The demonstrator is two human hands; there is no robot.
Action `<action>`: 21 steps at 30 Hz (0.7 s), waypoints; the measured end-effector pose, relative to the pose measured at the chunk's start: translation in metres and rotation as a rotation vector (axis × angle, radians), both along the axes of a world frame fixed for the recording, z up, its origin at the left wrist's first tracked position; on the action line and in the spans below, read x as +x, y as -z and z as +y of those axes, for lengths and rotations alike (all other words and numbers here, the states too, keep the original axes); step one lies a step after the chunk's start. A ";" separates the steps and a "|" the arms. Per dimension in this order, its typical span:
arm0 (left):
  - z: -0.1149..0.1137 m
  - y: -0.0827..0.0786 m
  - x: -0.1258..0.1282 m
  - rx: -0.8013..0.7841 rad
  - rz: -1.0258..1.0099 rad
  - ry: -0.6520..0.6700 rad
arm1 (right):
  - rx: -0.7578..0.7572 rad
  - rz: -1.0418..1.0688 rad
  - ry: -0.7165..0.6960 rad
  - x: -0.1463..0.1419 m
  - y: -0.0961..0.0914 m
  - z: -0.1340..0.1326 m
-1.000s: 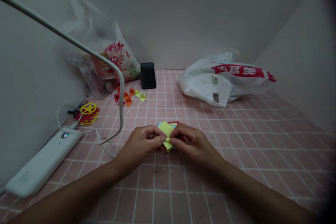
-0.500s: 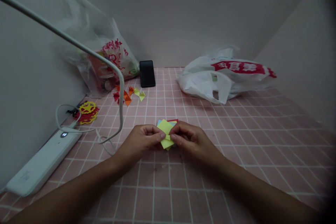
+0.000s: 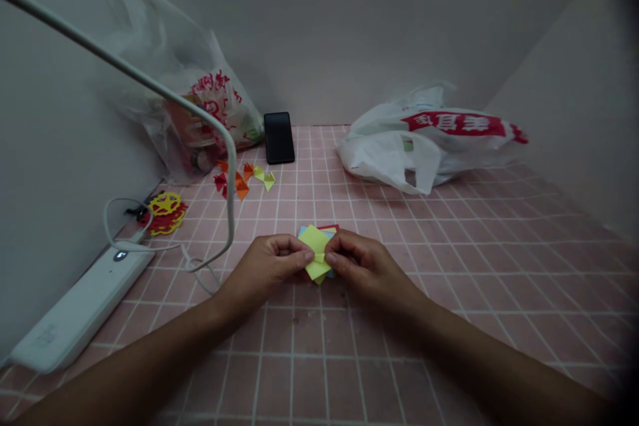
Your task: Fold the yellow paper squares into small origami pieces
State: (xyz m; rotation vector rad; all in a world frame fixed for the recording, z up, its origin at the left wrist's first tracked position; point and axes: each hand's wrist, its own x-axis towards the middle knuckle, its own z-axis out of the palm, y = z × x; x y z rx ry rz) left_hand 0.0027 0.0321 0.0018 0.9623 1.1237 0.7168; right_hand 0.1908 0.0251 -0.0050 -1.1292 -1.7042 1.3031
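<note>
Close to the middle of the table, a small folded piece of yellow paper is pinched between both hands. My left hand grips its left end with thumb and index finger, while my right hand grips the right end the same way. Just beneath it lies a yellow paper square, turned cornerwise. Blue paper and red paper peek out from under that square. My fingers cover part of the stack and both ends of the folded piece.
Folded red, orange and yellow paper pieces lie at the back left, near a black phone. Plastic bags stand left and right. A white power bank-like device and a grey cable arm occupy the left, beside yellow-red cutouts.
Both hands stay almost in place, still pinching the folded yellow paper, which now looks slightly flatter and narrower. The whole view has shifted very slightly.
</note>
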 end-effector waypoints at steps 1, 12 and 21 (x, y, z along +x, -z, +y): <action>0.000 0.000 0.000 0.002 -0.004 0.001 | -0.001 -0.001 -0.002 0.000 0.000 0.000; -0.003 -0.011 0.003 0.046 0.030 0.000 | 0.009 0.042 -0.024 0.000 -0.001 0.000; -0.006 -0.014 0.004 0.092 0.079 -0.003 | -0.053 0.098 -0.038 0.001 0.002 0.001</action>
